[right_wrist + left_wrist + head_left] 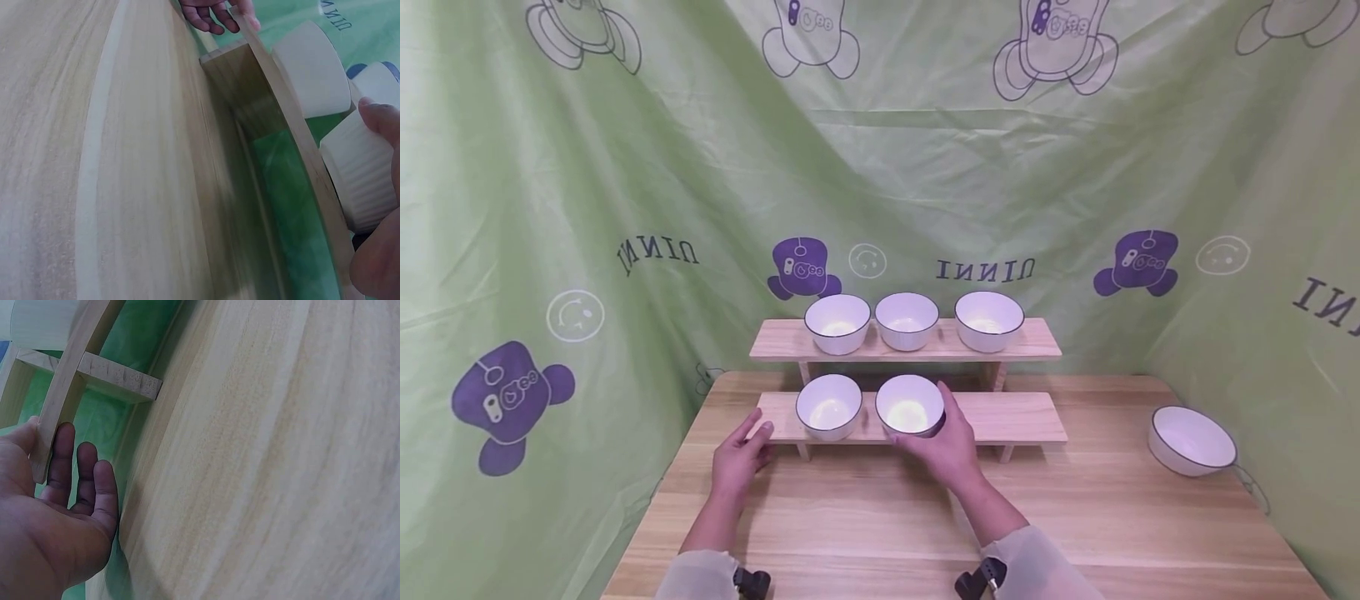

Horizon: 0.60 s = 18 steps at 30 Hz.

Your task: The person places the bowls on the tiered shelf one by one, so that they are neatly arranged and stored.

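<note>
My right hand (pixel 949 443) grips a white bowl (pixel 909 403) with a dark rim at the middle of the lower wooden shelf (pixel 1007 417). In the right wrist view the thumb lies along the ribbed side of this bowl (pixel 362 169), which is slightly tilted against the board. My left hand (pixel 739 458) is at the shelf's left end. The left wrist view has its thumb and index finger on either side of the board (pixel 62 394), pinching it, while the other fingers are loosely bent. Left of the gripped bowl stands another white bowl (pixel 829 407) on the same shelf.
Behind, a higher wooden shelf (pixel 782 340) carries three white bowls: left (pixel 838 325), middle (pixel 907 322) and right (pixel 989 322). Another white bowl (pixel 1192 442) sits tilted at the right of the wooden table (pixel 865 533). A green printed curtain (pixel 895 167) surrounds the table.
</note>
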Motion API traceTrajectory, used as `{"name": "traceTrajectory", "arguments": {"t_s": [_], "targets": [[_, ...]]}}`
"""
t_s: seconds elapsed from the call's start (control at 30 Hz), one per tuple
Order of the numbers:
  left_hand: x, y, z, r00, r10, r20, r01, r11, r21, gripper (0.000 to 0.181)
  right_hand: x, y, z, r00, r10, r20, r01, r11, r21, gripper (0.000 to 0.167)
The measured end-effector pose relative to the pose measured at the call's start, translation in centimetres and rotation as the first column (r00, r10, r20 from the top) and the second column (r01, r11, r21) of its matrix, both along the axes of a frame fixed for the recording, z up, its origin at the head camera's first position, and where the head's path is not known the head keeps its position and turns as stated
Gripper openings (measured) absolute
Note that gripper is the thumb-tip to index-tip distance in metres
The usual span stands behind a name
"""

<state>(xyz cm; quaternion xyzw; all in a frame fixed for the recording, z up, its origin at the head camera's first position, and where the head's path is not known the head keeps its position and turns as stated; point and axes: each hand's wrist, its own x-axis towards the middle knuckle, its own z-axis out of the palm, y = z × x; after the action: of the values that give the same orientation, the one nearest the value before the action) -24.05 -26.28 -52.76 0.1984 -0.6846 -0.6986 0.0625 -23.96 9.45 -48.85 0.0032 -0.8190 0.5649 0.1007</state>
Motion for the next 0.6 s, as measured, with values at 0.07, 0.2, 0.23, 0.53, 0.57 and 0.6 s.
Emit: {"name": "traceTrajectory", "arguments": {"t_s": [0.07, 0.2, 0.23, 0.53, 0.57, 0.6], "targets": [[-0.03, -0.01, -0.06, 1.000, 0.001, 0.005, -0.001, 1.000, -0.002, 0.068, -0.11, -0.15, 0.11, 1.000, 0.000, 0.008, 0.000, 1.000, -0.004, 0.128], [-0.08, 0.01, -0.09, 1.000, -0.004, 0.005, 0.004, 1.000, -0.002, 0.070, -0.27, -0.38, 0.39, 1.000, 0.000, 0.009, 0.000, 1.000, -0.004, 0.126], [-0.08, 0.02, -0.11, 1.000, -0.005, 0.004, 0.005, 1.000, 0.000, 0.070, -0.27, -0.44, 0.49, 1.000, 0.000, 0.012, 0.000, 1.000, -0.006, 0.126], [-0.04, -0.06, -0.28, 1.000, -0.006, 0.011, 0.006, 1.000, 0.000, 0.073, -0.63, -0.50, 0.16, 1.000, 0.012, 0.019, -0.012, 1.000, 0.011, 0.127], [-0.06, -0.08, -0.27, 1.000, -0.005, 0.011, 0.005, 1.000, 0.000, 0.073, -0.71, -0.49, 0.08, 1.000, 0.013, 0.016, -0.014, 1.000, 0.018, 0.127], [-0.08, -0.07, -0.23, 1.000, -0.003, 0.010, 0.003, 1.000, 0.001, 0.073, -0.79, -0.47, 0.02, 1.000, 0.016, 0.012, -0.017, 1.000, 0.024, 0.127]]}}
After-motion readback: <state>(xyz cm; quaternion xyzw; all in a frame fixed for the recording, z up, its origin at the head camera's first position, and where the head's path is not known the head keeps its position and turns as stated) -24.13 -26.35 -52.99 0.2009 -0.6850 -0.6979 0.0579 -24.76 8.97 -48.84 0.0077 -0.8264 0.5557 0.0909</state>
